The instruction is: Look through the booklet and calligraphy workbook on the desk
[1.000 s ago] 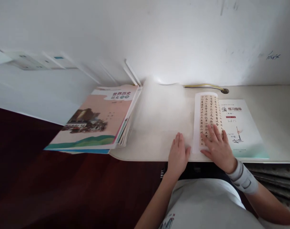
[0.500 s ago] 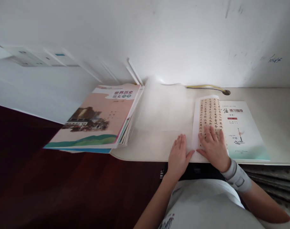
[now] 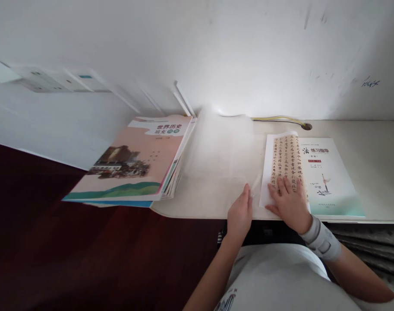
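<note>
A thin translucent white sheet (image 3: pixel 219 155) lies on the pale desk (image 3: pixel 378 151). My left hand (image 3: pixel 240 214) rests on the sheet's near right corner, and that corner is slightly lifted by the fingertips. To the right lies a calligraphy copy sheet (image 3: pixel 285 162) with columns of dark characters. My right hand (image 3: pixel 289 201) presses flat on its near end, fingers spread. The copy sheet overlaps a white and green exercise book (image 3: pixel 329 181).
A stack of textbooks (image 3: pixel 135 162) with a pink history cover on top overhangs the desk's left end. A yellow cable (image 3: pixel 277 118) runs along the wall to a hole in the desk. A grey band wraps my right wrist (image 3: pixel 321 242).
My left hand slid toward the desk's near edge and turned more on its side at the translucent sheet's corner. My right hand drew back slightly along the copy sheet, which shifted a little.
</note>
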A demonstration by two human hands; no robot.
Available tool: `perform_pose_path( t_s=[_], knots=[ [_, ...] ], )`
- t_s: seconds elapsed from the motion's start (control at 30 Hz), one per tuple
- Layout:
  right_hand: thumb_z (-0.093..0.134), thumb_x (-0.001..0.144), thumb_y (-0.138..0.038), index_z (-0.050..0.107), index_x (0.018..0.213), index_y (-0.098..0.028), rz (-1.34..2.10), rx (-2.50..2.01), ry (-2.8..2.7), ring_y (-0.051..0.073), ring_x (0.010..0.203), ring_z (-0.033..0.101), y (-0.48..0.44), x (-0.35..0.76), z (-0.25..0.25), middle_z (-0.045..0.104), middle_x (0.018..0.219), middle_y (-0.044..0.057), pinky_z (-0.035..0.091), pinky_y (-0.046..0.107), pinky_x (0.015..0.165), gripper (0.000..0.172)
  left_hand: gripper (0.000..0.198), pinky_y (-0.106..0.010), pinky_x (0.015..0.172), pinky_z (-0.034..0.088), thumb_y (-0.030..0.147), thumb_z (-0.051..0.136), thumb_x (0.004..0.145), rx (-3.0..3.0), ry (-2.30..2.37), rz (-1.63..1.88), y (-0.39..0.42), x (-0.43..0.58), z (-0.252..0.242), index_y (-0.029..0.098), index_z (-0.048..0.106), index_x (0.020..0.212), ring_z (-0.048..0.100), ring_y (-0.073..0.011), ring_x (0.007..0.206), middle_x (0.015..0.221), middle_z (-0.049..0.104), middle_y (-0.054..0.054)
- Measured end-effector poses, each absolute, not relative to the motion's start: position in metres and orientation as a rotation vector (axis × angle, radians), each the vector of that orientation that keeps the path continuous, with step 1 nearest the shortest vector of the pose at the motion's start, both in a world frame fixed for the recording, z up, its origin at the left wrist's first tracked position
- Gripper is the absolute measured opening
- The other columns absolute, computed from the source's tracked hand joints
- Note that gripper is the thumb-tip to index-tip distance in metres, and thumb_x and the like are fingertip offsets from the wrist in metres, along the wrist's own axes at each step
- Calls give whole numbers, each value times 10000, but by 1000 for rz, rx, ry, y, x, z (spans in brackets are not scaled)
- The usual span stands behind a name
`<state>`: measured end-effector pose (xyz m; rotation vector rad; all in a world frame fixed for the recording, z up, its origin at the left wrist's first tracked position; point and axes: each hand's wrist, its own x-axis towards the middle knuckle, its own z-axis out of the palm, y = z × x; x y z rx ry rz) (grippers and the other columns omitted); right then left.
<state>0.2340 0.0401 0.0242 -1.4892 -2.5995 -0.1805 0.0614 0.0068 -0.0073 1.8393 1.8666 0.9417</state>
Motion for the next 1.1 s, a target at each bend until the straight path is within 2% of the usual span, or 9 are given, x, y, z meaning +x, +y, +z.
perform_pose_path(
  t_s=[0.1,0.23,0.33,0.47,0.57,0.7,0.8,1.0,1.1],
  knots=[
    [525,823,-491,511,1270,-146,-182,-1541,-2576,392,1224,419,41,231,24,471,1323,242,196,672,990,564,422,-380,944,467,305,373,922,1755,1893,1004,5,61,-4,168,443,1314,586,-214,1098,1225,598,-109],
    [516,831,-479,516,1264,-152,-200,-1540,-2574,388,1220,428,34,222,23,480,1318,234,220,659,987,543,433,-368,957,460,311,366,924,1766,1875,1043,5,62,-2,175,411,1334,574,-198,1116,1261,573,-105],
    [492,846,-471,531,1253,-166,-177,-1472,-2629,373,1195,460,27,219,26,505,1295,228,270,616,982,509,474,-394,970,448,325,413,904,1936,1835,930,6,63,-3,162,381,1347,520,-223,1182,1324,512,-130],
    [432,892,-408,562,1215,-172,-66,-1334,-2786,298,1144,521,37,229,43,561,1248,181,341,489,981,421,445,-436,1007,407,270,438,880,2193,1796,795,7,67,-8,122,434,1299,452,-261,1241,1350,471,-171],
    [420,902,-380,559,1214,-188,-39,-1210,-2892,278,1162,502,69,237,58,576,1238,143,326,483,994,392,410,-438,996,419,222,419,873,2262,1829,762,7,69,-10,114,466,1265,463,-262,1228,1333,484,-182],
    [454,865,-484,491,1296,-195,-74,-1211,-2989,374,1273,357,118,240,61,411,1398,163,248,599,995,520,387,-416,960,450,156,396,852,2314,1923,745,8,73,-9,120,501,1222,503,-249,1185,1306,511,-175],
    [449,836,-563,436,1344,-204,-34,-1291,-3043,411,1262,354,139,239,54,402,1399,180,233,639,972,622,429,-404,928,464,97,403,809,2349,1997,680,12,78,-3,111,492,1229,520,-245,1161,1291,522,-182],
    [410,843,-584,384,1379,-215,-8,-1410,-3058,417,1261,354,142,243,51,370,1420,183,234,644,971,652,488,-382,859,471,42,417,756,2405,2091,474,18,84,15,116,472,1235,536,-252,1106,1278,524,-168],
    [393,854,-571,371,1388,-208,-4,-1468,-3021,422,1273,337,141,242,50,354,1429,186,225,643,980,646,398,-352,762,481,66,438,778,2435,2087,348,13,83,22,136,520,1161,582,-234,946,1078,604,-133]
  ],
)
